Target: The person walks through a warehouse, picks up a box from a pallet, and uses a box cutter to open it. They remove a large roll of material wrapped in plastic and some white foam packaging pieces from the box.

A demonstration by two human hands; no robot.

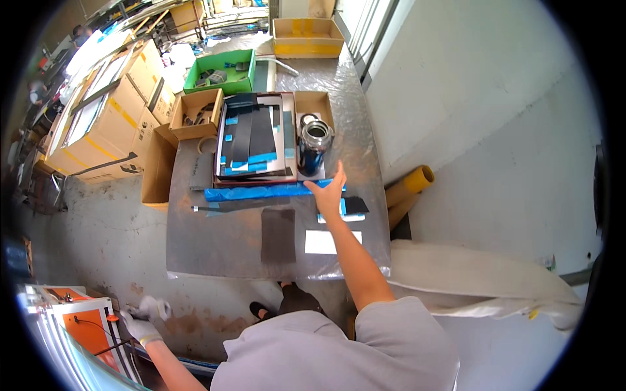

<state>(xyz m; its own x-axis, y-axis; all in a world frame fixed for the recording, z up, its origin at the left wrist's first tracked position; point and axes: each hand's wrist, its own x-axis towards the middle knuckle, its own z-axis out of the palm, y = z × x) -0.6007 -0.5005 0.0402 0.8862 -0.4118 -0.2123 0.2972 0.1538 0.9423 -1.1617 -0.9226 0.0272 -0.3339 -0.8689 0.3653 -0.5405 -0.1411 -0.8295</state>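
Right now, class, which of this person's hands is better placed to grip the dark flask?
Likely the right hand: bare, spread open and close to the dark flask. The left hand, gloved, is far off beside the orange panel.

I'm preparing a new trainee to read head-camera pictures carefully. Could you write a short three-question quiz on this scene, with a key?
1. True or false: the person's right hand is closed around the dark flask.
2. Multiple choice: which of the person's hands wears a glove?
A) the left only
B) the right only
C) both
D) neither
3. Fill in: on the table, as the picture shows it, the white rectangle lies to the ___ of the large dark rectangle.

Key
1. False: the right hand has its fingers spread and does not grip the dark flask.
2. A: the left hand is gloved; the right is bare.
3. Right.
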